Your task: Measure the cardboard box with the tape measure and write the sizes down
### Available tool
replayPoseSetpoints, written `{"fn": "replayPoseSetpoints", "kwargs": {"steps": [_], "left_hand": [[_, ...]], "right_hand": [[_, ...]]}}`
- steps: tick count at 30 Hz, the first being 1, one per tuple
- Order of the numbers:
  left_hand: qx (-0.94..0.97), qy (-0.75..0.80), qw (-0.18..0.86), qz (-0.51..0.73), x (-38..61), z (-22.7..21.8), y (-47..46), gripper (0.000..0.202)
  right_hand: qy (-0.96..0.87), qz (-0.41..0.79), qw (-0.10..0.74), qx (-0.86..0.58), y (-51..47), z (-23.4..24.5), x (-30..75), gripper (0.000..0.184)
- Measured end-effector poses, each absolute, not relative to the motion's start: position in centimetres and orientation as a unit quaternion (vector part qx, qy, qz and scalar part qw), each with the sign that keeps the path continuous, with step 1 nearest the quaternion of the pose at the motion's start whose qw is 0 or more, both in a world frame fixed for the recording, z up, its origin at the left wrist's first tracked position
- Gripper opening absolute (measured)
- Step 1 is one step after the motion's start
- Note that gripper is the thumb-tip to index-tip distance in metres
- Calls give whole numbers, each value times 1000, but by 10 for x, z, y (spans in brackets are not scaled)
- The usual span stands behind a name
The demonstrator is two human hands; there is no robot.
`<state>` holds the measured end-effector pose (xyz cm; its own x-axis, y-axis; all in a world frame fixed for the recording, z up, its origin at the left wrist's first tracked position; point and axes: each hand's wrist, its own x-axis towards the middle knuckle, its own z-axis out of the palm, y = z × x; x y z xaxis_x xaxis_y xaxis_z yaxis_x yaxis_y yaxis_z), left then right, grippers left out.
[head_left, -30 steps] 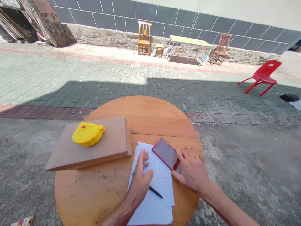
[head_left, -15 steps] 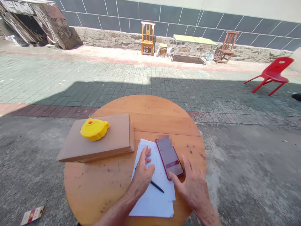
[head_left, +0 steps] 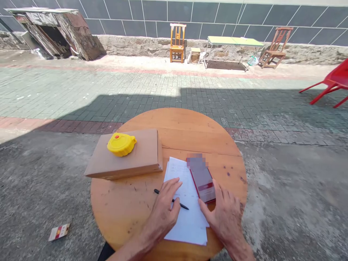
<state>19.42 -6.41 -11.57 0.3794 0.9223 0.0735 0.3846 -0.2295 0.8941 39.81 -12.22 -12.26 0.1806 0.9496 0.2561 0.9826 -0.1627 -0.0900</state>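
Note:
My left hand (head_left: 165, 204) hovers over or rests on the white paper sheets (head_left: 187, 228), its fingers loosely apart and nothing held in them. Beneath it lies a black pen (head_left: 185, 207), partly hidden, its tip pointing right. At the lower end of a red-cased smartphone (head_left: 199, 175) is my right hand (head_left: 224, 214), thumb by the left corner and index finger against the right edge. The phone lies face up across the sheets' right side, its screen lit and partly blurred out. Handwritten lines show near the top of the paper.
A yellow tape-measure-like case (head_left: 121, 145) sits on a cardboard box (head_left: 144, 152) at the left of the round wooden table (head_left: 187, 123). Beyond stand wooden chairs (head_left: 177, 47), a folding table (head_left: 233, 41) and a red chair (head_left: 335, 79). A small packet (head_left: 59, 232) lies on the ground.
The view has shifted, so everything appears further right. My left hand has come down nearer me, uncovering more pen and paper. My right index finger has closed in on the phone's edge.

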Motion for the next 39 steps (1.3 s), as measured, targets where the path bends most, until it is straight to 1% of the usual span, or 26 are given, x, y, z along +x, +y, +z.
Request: {"fn": "replayPoseSetpoints", "kwargs": {"steps": [2,4,7,10,16,22,28,32,36,39], "left_hand": [[769,420,359,321,189,-125,-72,46],[802,400,321,307,186,-132,-76,46],[827,388,286,290,184,-137,-78,47],[841,382,249,290,185,-137,-78,42],[870,365,171,285,188,-137,-77,36],[894,343,164,238,185,-134,-74,39],[907,326,167,208,187,-132,-71,46],[914,308,183,191,191,-128,-65,45],[918,301,199,163,195,-123,-59,43],[922,298,205,140,195,-118,-57,44]], "right_hand": [[-638,-73,121,-757,-121,-121,398,66],[-639,-77,127,-755,-118,-118,398,67],[-641,-82,129,-752,-112,-115,398,68],[-645,-77,133,-749,-103,-114,402,68],[-674,-27,155,-722,-77,-115,425,67],[-717,66,168,-673,-45,-111,457,74],[-733,164,206,-627,-26,-115,482,79],[-737,192,213,-612,-18,-111,485,77],[-715,225,224,-623,-8,-99,484,80],[-709,243,219,-625,-3,-91,483,79]]}}
